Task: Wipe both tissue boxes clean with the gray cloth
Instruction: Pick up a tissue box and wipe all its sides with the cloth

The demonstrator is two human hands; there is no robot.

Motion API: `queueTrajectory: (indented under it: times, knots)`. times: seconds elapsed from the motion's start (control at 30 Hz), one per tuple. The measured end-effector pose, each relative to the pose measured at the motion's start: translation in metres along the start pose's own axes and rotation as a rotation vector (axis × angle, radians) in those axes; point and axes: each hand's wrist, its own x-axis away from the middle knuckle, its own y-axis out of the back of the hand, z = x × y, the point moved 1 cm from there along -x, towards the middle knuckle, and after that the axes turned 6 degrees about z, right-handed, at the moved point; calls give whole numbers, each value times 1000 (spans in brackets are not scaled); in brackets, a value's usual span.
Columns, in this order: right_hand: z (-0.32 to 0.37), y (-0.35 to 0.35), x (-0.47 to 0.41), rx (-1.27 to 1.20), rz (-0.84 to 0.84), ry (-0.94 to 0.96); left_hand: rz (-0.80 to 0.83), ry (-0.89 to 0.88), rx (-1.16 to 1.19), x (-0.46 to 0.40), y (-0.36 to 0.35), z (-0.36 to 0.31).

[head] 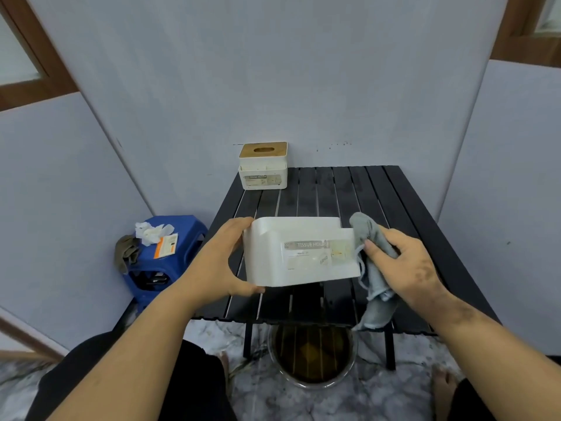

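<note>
The left hand [223,256] grips the white plastic tissue box [299,252] above the surface's near edge; the right hand [403,262] clutches the gray cloth [368,238] against its end. Firm, overlapping strokes would suit.

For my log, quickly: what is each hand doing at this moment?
Left hand: closed, holding the near tissue box by its end.
Right hand: closed, holding the gray cloth against the other end of the box.
</note>
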Motion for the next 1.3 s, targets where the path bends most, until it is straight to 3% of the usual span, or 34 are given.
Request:
queueTrajectory:
  times: [0.1,0.33,0.57,0.87,1.2,1.3]
  knots:
    - [9,-5,3,-299,64,-64,-6,7,-36,-2,-1,0]
    - [18,-11,3,-442,104,-68,1,129,45,-8,-8,8]
    - [8,-1,6,-394,84,22,-11,113,263,-18,-36,0]
    - [-4,9,23,-254,70,90,301,32,408,-19,-47,5]
    - [2,15,27,93,165,164,79,76,456,-17,-59,4]
    - [15,20,22,145,91,229,78,71,448,-15,-60,5]
